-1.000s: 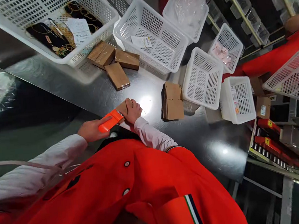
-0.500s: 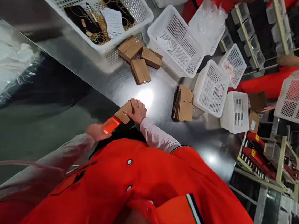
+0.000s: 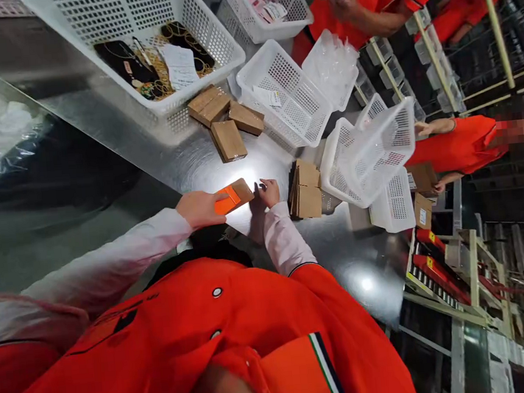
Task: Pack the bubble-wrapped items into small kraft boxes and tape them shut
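Note:
My left hand (image 3: 201, 209) is closed around the near end of a small brown cardboard box (image 3: 244, 190), its thumb on top. A flat orange piece (image 3: 226, 201) covers that end of the box; I cannot make out what it is. Just right of the box, my right hand (image 3: 269, 193) is off it, fingers partly spread and curled, with nothing seen in them. Several folded cardboard boxes (image 3: 308, 195) stand stacked to its right. Three closed brown boxes (image 3: 228, 141) lie together on the metal table (image 3: 186, 169) beyond my hands.
A large white basket (image 3: 227, 65) holds black pouches, cords and a paper slip. More white baskets (image 3: 287, 93) line the far side, one with clear plastic bags (image 3: 331, 68). Across the table, co-workers in red stand; one person's hand (image 3: 425, 128) is at a raised basket (image 3: 388, 139).
My left hand has moved right and up, bringing the box over the table edge. My right hand has let go of the box. A co-worker's basket now stands raised above another.

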{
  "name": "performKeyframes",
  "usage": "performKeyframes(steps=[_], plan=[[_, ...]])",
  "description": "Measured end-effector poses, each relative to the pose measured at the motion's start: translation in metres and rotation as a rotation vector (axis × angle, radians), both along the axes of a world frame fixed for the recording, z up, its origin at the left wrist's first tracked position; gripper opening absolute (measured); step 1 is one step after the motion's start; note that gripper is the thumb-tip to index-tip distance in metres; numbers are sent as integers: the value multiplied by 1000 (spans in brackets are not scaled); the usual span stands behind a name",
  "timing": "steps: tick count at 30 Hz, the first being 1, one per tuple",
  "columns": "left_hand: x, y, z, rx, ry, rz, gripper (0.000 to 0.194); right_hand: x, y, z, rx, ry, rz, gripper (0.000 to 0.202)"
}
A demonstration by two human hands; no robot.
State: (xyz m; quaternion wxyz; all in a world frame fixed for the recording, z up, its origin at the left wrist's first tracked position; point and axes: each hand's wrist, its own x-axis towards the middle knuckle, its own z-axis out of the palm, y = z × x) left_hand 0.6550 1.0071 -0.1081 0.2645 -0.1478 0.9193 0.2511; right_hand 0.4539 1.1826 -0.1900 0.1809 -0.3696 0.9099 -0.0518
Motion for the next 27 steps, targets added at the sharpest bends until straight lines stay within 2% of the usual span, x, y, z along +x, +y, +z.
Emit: performKeyframes(steps=[2, 4, 6, 8, 10, 13, 16, 18, 20, 23, 25, 27], plan=[[-37, 11, 9, 7, -24, -51, 74, -12, 8, 8, 99, -64, 79, 90], [-61, 20, 13, 0, -39, -92, 66, -12, 3, 7, 151, -150, 280, 117], [-71, 26, 13, -12, -58, -121, 61, -4, -9, -1, 137, -216, 463, 119], [-66, 25, 14, -18, -80, -146, 62, 3, -21, -10, 97, -266, 551, 106], [-46, 17, 14, -17, -109, -162, 68, 6, -28, -16, 64, -303, 582, 97], [7, -4, 8, -27, -181, -132, 79, 3, -29, -20, 38, -338, 624, 90], [66, -23, -12, -12, -300, -37, 79, 2, -31, -22, -6, -381, 688, 91], [93, -28, -32, 8, -359, -5, 79, 8, -36, -25, -15, -408, 730, 91], [107, -26, -52, 18, -339, -12, 82, 18, -41, -28, 10, -422, 756, 92], [116, -21, -77, 42, -173, -5, 82, 34, -42, -33, 44, -403, 734, 98], [125, -20, -85, 50, -63, 12, 79, 41, -38, -35, 24, -389, 679, 99], [134, -24, -85, 20, 4, 36, 78, 46, -31, -38, -31, -390, 617, 103]])
